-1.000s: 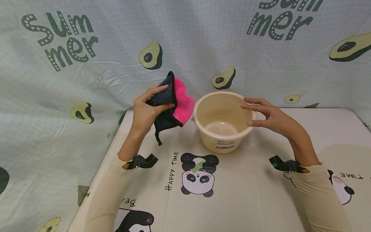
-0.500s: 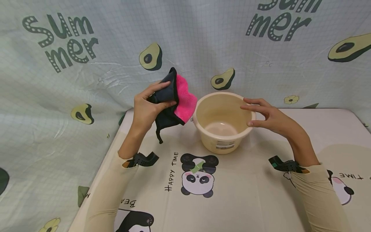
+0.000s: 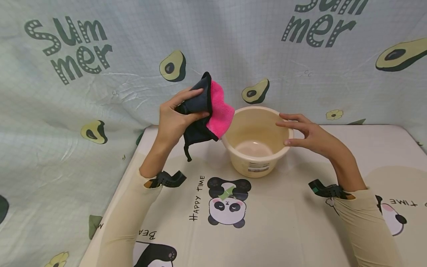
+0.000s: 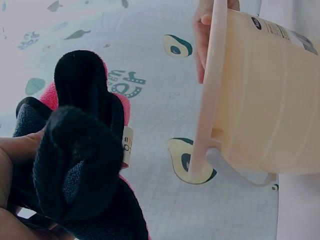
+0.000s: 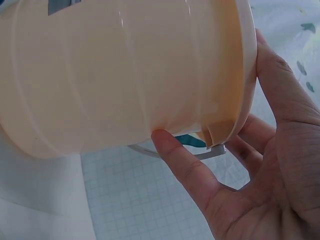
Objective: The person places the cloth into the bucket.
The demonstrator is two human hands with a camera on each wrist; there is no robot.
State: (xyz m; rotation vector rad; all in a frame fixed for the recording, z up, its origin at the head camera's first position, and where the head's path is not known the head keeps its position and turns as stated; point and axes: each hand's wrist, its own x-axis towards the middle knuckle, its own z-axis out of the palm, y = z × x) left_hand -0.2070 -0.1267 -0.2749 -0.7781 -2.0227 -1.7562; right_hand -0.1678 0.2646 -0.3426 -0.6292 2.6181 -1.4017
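My left hand (image 3: 173, 120) grips a folded plush cloth (image 3: 221, 111), navy on one face and fluffy pink on the other, with black edging and a dangling black loop. It is in the air at the left rim of a cream plastic bucket (image 3: 238, 160), overlapping that rim in the head view. A small white tag (image 4: 128, 145) shows on the cloth in the left wrist view. My right hand (image 3: 317, 135) holds the bucket's right rim, thumb and fingers over the edge; one fingertip (image 5: 161, 136) touches the outer wall. The bucket stands upright, nothing visible inside it.
The table (image 3: 273, 222) has a cream cover printed with pandas and lettering. A pale curtain (image 3: 133, 55) with avocado prints hangs right behind the bucket. The bucket's handle (image 4: 235, 175) hangs down at its side.
My left hand has moved right and slightly up with the cloth, bringing its pink side over the bucket's left rim. My right hand and the bucket have stayed in place.
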